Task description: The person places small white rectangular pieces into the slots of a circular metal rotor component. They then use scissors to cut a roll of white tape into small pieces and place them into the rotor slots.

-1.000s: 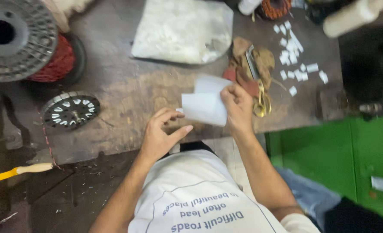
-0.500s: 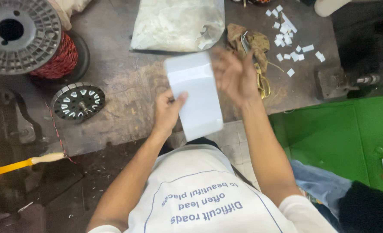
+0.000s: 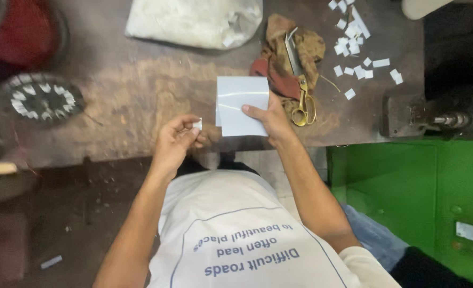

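Looking down, you have the worn brown workbench (image 3: 140, 85) filling the far half of the view, with a green cabinet (image 3: 407, 197) near you on the right. A white plastic bag (image 3: 194, 21) lies at the far edge of the bench, and right of it a crumpled brown and red rag (image 3: 284, 53) carries a pair of scissors with yellow handles (image 3: 300, 80). On the far left sits a round metal stator core (image 3: 42, 98), blurred, with a red wire spool (image 3: 23, 32) beyond it.

Your right hand (image 3: 271, 120) grips a sheet of white insulating paper (image 3: 242, 104), thumb on top at the sheet's right near corner, holding it just above the bench's near edge. Your left hand (image 3: 175, 141) is closed in a pinch on 1 small white paper piece (image 3: 197, 124), just left of the sheet and apart from it.

More cut paper pieces (image 3: 354, 48) lie scattered at the far right of the bench, beyond the scissors.
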